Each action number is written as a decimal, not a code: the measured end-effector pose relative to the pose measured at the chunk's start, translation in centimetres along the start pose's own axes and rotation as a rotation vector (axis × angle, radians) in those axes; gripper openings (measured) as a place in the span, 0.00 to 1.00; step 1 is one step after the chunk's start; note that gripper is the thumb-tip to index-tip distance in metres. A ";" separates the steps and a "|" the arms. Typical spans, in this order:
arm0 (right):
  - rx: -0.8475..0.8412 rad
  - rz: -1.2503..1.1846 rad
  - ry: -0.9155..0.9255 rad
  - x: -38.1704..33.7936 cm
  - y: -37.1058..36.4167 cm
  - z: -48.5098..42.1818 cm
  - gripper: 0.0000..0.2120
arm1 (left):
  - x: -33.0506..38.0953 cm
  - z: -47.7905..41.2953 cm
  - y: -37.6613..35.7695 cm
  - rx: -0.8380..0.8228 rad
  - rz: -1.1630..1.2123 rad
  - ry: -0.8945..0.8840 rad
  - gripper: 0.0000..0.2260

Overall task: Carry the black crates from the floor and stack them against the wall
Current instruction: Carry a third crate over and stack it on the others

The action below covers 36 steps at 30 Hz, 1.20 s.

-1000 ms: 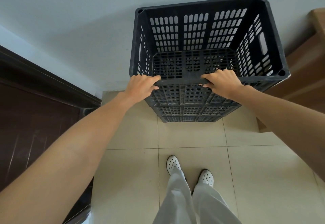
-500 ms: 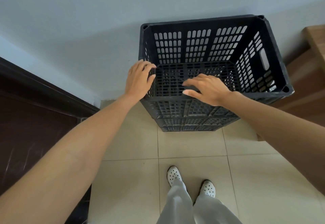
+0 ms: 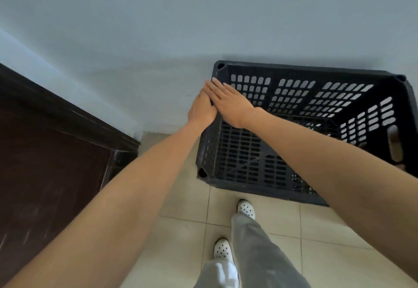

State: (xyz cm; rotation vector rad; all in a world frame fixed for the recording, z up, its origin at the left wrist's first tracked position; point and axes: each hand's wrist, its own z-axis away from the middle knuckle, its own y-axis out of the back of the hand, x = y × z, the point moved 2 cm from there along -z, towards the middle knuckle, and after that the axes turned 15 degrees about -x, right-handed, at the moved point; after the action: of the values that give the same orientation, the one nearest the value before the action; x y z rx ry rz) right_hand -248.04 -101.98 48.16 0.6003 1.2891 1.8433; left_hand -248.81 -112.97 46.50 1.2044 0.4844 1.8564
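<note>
While arms extend, left hand point(image 3: 202, 108) and right hand point(image 3: 228, 100) flank the crate point(image 3: 294, 134) wall.

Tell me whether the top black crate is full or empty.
Empty. Through the open top of the black crate only its bare slotted floor and walls show; the right forearm hides part of the floor.
</note>
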 end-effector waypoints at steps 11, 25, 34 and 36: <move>-0.068 0.039 0.126 3.0 0.5 -2.2 0.41 | 0.9 -1.7 -1.0 0.083 0.234 -0.055 0.20; 0.068 -0.242 -0.225 6.0 -0.1 2.6 0.38 | 1.3 -1.5 1.3 0.084 -0.548 -0.408 0.37; 0.039 -0.273 -0.544 20.5 -3.0 9.4 0.24 | 13.8 -8.3 -3.8 -0.222 -0.751 -0.759 0.32; 0.006 -0.239 -0.528 21.1 -3.6 9.2 0.25 | 14.7 -9.1 -5.5 -0.224 -0.793 -0.706 0.34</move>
State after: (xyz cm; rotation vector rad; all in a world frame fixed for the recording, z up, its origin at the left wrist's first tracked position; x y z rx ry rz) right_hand -252.13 -79.12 47.04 0.8295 0.9623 1.3630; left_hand -256.97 -96.74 46.57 1.1836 0.2742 0.7280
